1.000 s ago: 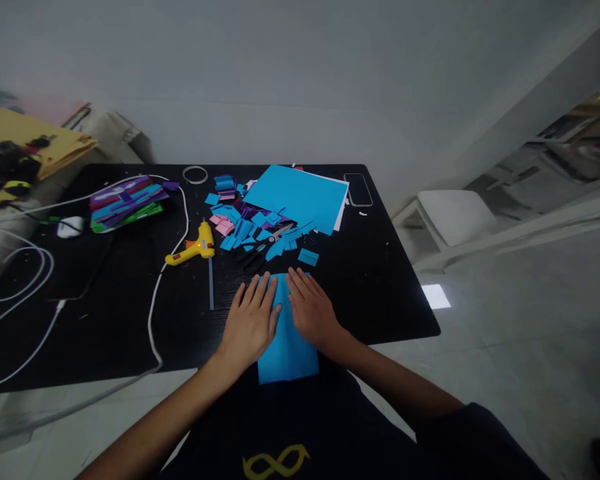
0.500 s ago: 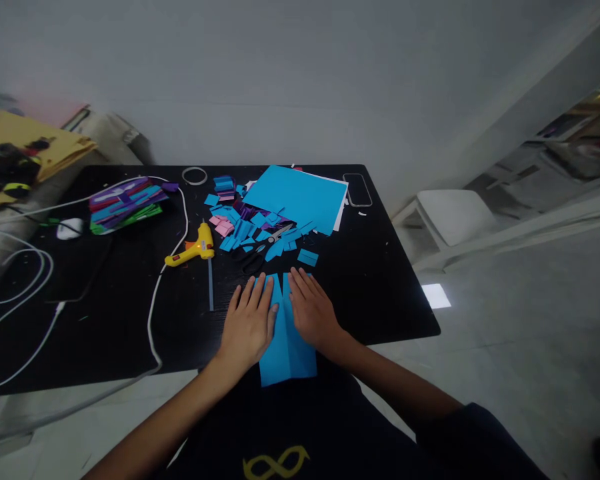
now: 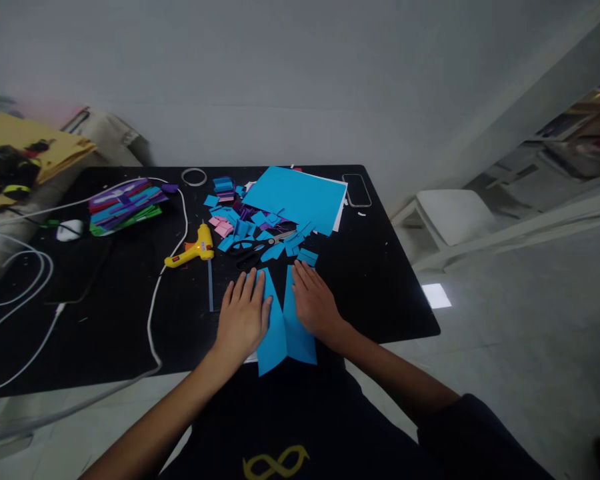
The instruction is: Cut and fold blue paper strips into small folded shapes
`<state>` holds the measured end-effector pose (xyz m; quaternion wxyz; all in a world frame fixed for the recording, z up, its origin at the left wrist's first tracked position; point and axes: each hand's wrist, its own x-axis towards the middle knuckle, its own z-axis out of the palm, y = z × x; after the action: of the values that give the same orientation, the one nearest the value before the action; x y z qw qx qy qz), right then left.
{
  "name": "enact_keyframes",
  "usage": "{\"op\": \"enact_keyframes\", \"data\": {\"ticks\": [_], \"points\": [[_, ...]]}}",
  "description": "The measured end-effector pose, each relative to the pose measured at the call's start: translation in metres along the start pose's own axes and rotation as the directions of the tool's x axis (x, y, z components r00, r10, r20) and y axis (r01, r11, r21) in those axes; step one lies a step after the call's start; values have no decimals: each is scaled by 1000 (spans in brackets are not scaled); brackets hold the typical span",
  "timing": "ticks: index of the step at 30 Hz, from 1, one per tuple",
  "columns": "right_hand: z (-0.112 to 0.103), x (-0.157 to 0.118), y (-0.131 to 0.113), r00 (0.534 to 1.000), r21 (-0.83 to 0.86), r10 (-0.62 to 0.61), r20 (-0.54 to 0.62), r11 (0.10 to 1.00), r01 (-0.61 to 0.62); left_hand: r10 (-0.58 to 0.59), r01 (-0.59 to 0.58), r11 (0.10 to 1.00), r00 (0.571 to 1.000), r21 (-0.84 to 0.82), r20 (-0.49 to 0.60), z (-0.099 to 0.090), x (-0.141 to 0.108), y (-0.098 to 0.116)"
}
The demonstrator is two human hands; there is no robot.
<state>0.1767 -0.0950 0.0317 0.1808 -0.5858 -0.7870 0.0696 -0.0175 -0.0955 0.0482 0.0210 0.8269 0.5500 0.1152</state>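
Observation:
A blue sheet of paper lies at the table's front edge, parted from its far end down to about the middle into two strips that spread in a V. Flat on the left strip rests my left hand, fingers stretched out. My right hand presses on the right strip with its fingers extended and close together. The sheet's near end overhangs the edge and bends upward along the centre. Just beyond my fingertips lie black-handled scissors among blue paper scraps.
A yellow glue gun with its glue stick lies left of my hands, beside a white cable. Behind are a large blue sheet, pink scraps and a bundle of coloured strips. A white stool stands to the right.
The two strips have spread wider apart as both hands moved slightly outward and away from me. The sheet slid forward, its near end bending more. The scissors and nearby scraps shifted a little.

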Motion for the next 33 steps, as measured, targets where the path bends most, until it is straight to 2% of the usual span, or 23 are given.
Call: {"op": "enact_keyframes", "data": {"ticks": [4, 10, 15, 20, 33], "points": [[-7, -5, -8, 999, 23, -40, 3, 999, 40, -22, 22, 1000, 1000, -3, -18, 1, 6, -3], [-10, -25, -23, 992, 10, -73, 103, 997, 72, -26, 26, 1000, 999, -4, -28, -1, 8, -4], [-1, -26, -20, 994, 3, -50, 101, 999, 50, 29, -29, 1000, 1000, -9, -5, -3, -7, 3], [-1, -24, -18, 995, -18, -53, 86, 998, 55, 54, -55, 998, 998, 13, 44, -3, -21, 7], [-4, -22, -16, 996, -54, -43, 79, 997, 48, 53, -55, 998, 997, 21, 50, -1, -23, 3]]}}
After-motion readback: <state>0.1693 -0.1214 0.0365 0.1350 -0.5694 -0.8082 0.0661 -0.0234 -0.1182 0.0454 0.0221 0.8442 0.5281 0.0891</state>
